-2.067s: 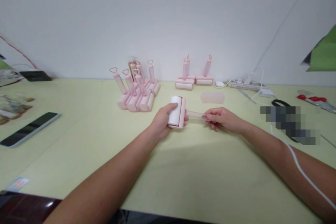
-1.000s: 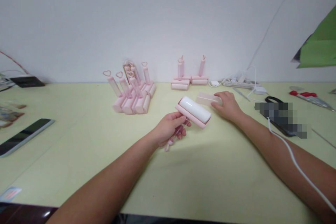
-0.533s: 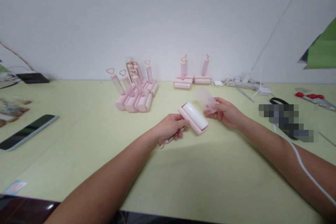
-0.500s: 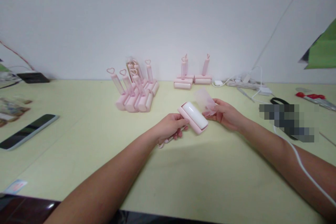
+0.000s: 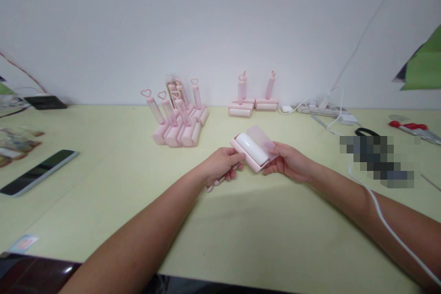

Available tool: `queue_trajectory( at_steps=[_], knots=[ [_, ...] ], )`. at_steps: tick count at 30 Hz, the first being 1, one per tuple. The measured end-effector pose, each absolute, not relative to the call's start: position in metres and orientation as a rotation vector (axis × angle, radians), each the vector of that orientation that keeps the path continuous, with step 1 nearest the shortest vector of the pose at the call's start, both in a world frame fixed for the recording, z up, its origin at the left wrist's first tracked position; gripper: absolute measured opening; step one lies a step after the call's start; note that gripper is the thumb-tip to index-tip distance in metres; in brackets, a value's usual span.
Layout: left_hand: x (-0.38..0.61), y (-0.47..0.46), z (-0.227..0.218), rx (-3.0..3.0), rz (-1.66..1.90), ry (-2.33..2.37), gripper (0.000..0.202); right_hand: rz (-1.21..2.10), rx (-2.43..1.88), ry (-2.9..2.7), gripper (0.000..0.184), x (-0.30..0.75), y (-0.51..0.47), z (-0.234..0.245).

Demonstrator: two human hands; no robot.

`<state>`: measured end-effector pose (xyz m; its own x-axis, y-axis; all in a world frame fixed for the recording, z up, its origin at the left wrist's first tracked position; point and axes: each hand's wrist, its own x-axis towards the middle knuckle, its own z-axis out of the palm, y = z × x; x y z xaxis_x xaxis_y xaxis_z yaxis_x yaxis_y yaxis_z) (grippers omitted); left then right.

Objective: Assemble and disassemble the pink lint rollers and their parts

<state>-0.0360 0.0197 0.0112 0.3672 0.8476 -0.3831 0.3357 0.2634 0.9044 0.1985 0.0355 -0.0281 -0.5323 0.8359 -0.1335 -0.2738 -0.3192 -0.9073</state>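
Note:
My left hand is closed around the handle of a pink lint roller, whose heart-shaped end pokes out below the palm. Its white sticky roll faces up, tilted down to the right. My right hand pinches a translucent pink cover against the roll's far right side. Whether the cover is seated on the roller frame I cannot tell. Behind my hands, to the left, several pink lint rollers stand upright with their heart-topped handles. More lint rollers stand near the wall, right of centre.
A dark phone-like device lies at left, near some plastic-wrapped items. At right are a power strip, a blurred-out dark object with a black strap, and a red-handled tool. A white cable crosses over my right forearm.
My right hand has moved left and slightly down, bringing the translucent cover against the roller. My left hand and the lint roller have shifted slightly up and left.

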Motion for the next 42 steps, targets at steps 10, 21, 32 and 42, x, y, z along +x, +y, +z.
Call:
queue_trajectory(
  at_steps=[10, 21, 32, 42],
  knots=[
    [-0.038, 0.022, 0.008, 1.318, 0.478, 1.198, 0.024, 1.858, -0.825, -1.165, 0.025, 0.200, 0.038, -0.028],
    [-0.040, 0.022, 0.004, 1.359, 0.484, 1.147, 0.025, 1.844, -0.907, -1.248, 0.034, 0.197, 0.035, -0.030],
    [-0.040, 0.024, -0.005, 1.382, 0.504, 1.106, 0.028, 1.781, -0.922, -1.424, 0.069, 0.191, 0.025, -0.023],
    [-0.035, 0.017, 0.003, 1.317, 0.459, 1.110, 0.025, 1.641, -0.934, -1.655, 0.073, 0.187, 0.019, -0.017]
  ],
)
